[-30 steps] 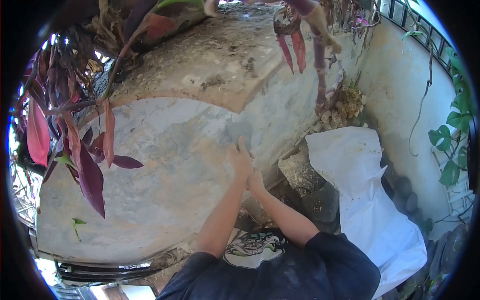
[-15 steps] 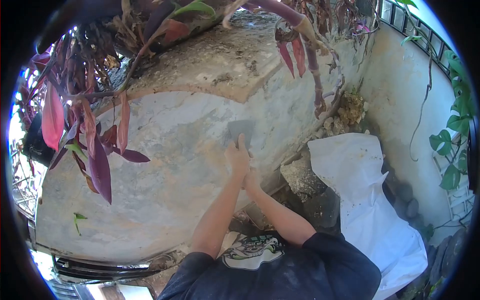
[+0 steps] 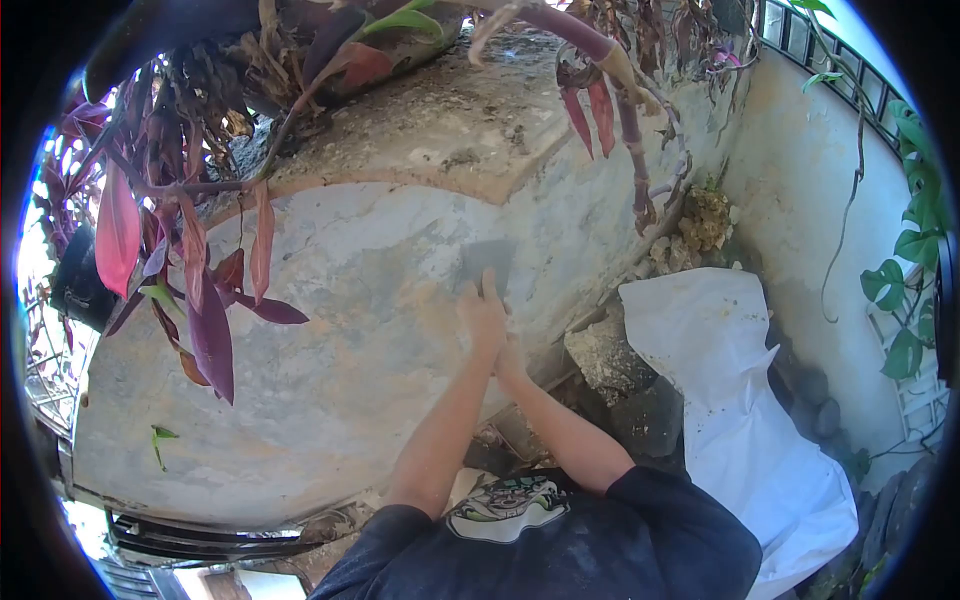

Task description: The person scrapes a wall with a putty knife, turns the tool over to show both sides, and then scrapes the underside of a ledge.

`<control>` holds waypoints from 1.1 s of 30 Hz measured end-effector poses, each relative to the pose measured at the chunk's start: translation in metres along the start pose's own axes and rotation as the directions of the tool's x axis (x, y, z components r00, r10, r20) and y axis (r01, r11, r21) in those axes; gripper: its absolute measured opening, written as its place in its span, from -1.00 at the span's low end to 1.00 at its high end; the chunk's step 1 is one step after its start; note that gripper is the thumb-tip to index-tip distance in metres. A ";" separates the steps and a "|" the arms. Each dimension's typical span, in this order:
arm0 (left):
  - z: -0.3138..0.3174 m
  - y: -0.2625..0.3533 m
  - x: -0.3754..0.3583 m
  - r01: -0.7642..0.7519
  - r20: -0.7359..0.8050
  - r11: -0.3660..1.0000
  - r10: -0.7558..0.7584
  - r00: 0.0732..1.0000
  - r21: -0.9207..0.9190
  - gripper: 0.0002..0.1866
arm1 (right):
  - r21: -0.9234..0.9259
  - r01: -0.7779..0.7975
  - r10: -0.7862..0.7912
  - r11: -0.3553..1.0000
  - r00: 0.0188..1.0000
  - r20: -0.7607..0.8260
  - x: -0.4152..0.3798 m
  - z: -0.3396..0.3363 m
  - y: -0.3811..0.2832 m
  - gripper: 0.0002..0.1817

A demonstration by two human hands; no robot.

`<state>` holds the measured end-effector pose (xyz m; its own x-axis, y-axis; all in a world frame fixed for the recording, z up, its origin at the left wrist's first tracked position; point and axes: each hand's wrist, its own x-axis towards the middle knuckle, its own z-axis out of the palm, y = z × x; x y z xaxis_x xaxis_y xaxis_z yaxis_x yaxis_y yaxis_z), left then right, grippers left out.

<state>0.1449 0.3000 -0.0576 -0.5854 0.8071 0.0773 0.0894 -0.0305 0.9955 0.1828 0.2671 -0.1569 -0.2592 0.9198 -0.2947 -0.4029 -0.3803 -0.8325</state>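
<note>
A scraper with a wide, flat grey blade (image 3: 488,260) lies against the weathered, patchy wall (image 3: 340,290), just below its broken upper edge. Wrapped around its handle is my left hand (image 3: 484,318), closed, with the index finger stretched along the blade. My right hand (image 3: 509,360) is closed just behind and below it, close against the left wrist. It seems to grip the handle's rear end, though its fingers are mostly hidden. The blade looks slightly blurred.
Purple-leaved plants (image 3: 212,340) hang over the wall at left, and a thick stem (image 3: 628,130) droops at upper right. Broken rubble (image 3: 607,355) and a crumpled white sheet (image 3: 720,400) lie to my right. A green vine (image 3: 885,285) climbs the far-right wall.
The view has shifted slightly. Both hands and the scraper stay at nearly the same spot on the wall, with the same grip.
</note>
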 end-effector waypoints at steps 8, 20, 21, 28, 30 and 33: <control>0.000 -0.012 -0.011 0.034 0.017 0.995 -0.036 0.999 0.098 -0.56 | 0.034 0.108 -0.107 0.994 0.994 -0.020 -0.012 -0.004 0.002 -0.77; 0.006 -0.005 -0.004 -0.037 -0.003 0.999 0.037 0.999 0.009 -0.60 | -0.269 0.298 -0.290 0.916 0.955 0.067 0.003 -0.008 0.004 -0.36; 0.005 -0.023 -0.014 -0.002 -0.028 0.999 0.001 1.000 -0.034 -0.59 | -0.227 0.226 -0.230 0.947 0.973 0.006 -0.015 -0.010 0.005 -0.55; 0.018 0.031 0.017 -0.160 0.025 0.986 0.159 0.987 0.042 -0.52 | -0.183 0.293 -0.293 0.939 0.956 0.025 0.029 0.000 -0.023 -0.36; 0.018 0.032 0.012 -0.119 0.020 0.992 0.118 0.993 0.044 -0.52 | -0.164 0.254 -0.252 0.953 0.967 0.033 0.022 -0.002 -0.028 -0.37; 0.018 -0.008 0.000 -0.038 0.009 0.997 0.038 0.999 0.064 -0.54 | -0.100 0.157 -0.162 0.982 0.986 -0.043 0.000 -0.009 -0.017 -0.38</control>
<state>0.1590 0.3111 -0.0665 -0.5740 0.8108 0.1142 0.1631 -0.0234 0.9863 0.1973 0.2743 -0.1473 -0.1521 0.9726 -0.1758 -0.3487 -0.2192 -0.9112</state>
